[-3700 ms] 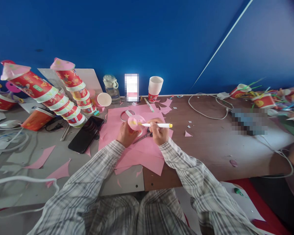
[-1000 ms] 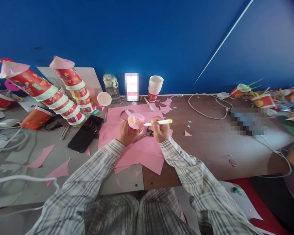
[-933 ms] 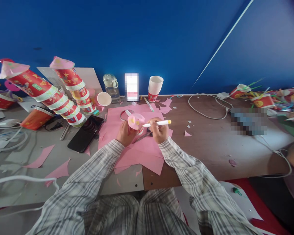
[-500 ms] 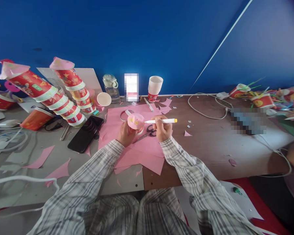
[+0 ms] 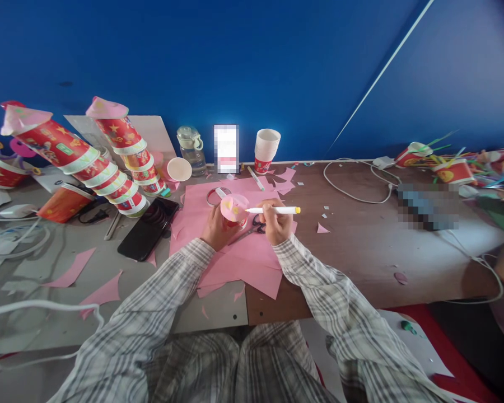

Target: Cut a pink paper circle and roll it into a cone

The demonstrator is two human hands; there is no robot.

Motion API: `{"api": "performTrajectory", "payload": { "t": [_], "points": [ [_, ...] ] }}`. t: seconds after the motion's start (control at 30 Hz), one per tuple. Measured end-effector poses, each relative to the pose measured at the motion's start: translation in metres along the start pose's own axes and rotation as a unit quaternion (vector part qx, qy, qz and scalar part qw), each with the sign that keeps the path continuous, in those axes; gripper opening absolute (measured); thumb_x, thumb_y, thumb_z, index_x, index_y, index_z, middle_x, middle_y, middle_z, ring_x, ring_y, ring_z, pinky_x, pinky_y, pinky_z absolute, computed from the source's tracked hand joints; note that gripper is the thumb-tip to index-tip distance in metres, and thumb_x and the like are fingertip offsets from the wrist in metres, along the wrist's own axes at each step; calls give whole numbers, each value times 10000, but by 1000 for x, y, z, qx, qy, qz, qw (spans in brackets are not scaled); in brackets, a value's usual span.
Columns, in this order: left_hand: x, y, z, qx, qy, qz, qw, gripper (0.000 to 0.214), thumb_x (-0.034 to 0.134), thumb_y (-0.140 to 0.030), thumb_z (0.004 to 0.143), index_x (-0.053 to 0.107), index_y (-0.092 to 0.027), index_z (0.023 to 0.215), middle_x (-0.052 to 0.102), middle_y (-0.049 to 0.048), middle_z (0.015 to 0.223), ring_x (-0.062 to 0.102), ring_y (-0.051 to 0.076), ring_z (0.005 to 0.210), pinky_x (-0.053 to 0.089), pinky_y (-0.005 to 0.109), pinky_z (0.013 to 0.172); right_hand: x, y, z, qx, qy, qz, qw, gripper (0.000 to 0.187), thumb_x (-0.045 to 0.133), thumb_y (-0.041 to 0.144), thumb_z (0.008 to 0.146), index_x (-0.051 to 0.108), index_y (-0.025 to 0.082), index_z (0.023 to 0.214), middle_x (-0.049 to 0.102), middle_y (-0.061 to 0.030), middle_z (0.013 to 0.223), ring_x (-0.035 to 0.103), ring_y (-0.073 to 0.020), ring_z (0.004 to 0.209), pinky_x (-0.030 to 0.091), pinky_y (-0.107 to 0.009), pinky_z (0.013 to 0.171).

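Observation:
My left hand [image 5: 217,228] is wrapped round a red paper cup [image 5: 240,226] topped with a pink paper cone [image 5: 234,208] that bears yellow marks. Between the fingers of my right hand [image 5: 278,223] is a white marker with a yellow end [image 5: 286,210]; its tip points left, at the cone's right edge. Whether the tip touches the paper I cannot tell. Scissors [image 5: 257,226] with dark handles lie between my hands, on pink paper sheets [image 5: 239,266]. A roll of tape [image 5: 215,196] lies just behind the cup.
Two red cup towers [image 5: 79,150] with pink cone tops stand at the left, near a black phone [image 5: 148,230]. At the back are a water bottle [image 5: 190,151], stacked paper cups [image 5: 267,150] and another marker [image 5: 256,179]. A white cable [image 5: 348,197] curls at the right.
The cup with its cone has turned slightly in my left hand, showing its yellow marks differently. The marker in my right hand has shifted a little left and down.

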State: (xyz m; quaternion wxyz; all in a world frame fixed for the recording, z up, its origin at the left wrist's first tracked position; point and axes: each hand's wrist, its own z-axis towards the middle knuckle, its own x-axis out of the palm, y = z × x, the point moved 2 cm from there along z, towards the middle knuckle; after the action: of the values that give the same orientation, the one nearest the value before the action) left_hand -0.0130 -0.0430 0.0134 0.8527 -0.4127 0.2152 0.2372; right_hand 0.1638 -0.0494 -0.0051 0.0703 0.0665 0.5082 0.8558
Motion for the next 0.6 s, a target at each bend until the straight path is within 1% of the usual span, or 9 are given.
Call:
{"api": "performTrajectory", "payload": {
  "t": [0.1, 0.27, 0.33, 0.47, 0.53, 0.6],
  "points": [
    [1, 3, 0, 15, -20, 9, 1000, 668, 681, -359, 596, 368, -172, 1156, 499, 128, 1042, 463, 267, 1021, 457, 436, 845, 2, 4, 1, 16, 0, 12, 1000, 578, 847, 792, 1016, 718, 273, 798, 542, 71, 545, 480, -152, 491, 417, -318, 541],
    [3, 6, 1, 22, -47, 44, 998, 560, 659, -263, 614, 412, -162, 1106, 532, 112, 958, 487, 256, 951, 457, 434, 825, 0, 12, 4, 34, -18, 24, 999, 610, 860, 833, 976, 689, 276, 796, 528, 79, 509, 459, -137, 457, 395, -296, 506],
    [2, 7, 1, 4, -42, 49, 998, 554, 648, -215, 600, 415, -165, 1100, 547, 105, 942, 512, 261, 925, 465, 438, 802, 0, 14, 6, 36, -27, 21, 999, 616, 842, 843, 980, 688, 274, 800, 532, 77, 505, 442, -130, 448, 381, -292, 496],
    [-4, 6, 2, -42, -7, 27, 999, 534, 592, -118, 585, 426, -206, 1085, 574, 73, 913, 557, 258, 876, 497, 418, 728, 0, 14, 7, 41, -40, 23, 998, 618, 834, 851, 973, 697, 273, 800, 522, 77, 503, 429, -129, 446, 371, -293, 492],
    [-5, 2, 4, -33, 11, 10, 999, 539, 575, -117, 596, 415, -233, 1097, 579, 62, 952, 563, 250, 888, 501, 412, 733, 1, 11, 7, 40, -47, 29, 998, 597, 840, 826, 973, 703, 273, 795, 513, 79, 500, 431, -131, 443, 370, -291, 490],
    [-4, -2, 6, -18, 20, 23, 999, 559, 597, -179, 608, 388, -241, 1123, 570, 67, 1009, 551, 252, 936, 495, 417, 766, 2, 7, 6, 35, -53, 38, 997, 572, 830, 798, 980, 715, 270, 792, 510, 78, 495, 432, -132, 435, 374, -291, 486]
  ]
}}
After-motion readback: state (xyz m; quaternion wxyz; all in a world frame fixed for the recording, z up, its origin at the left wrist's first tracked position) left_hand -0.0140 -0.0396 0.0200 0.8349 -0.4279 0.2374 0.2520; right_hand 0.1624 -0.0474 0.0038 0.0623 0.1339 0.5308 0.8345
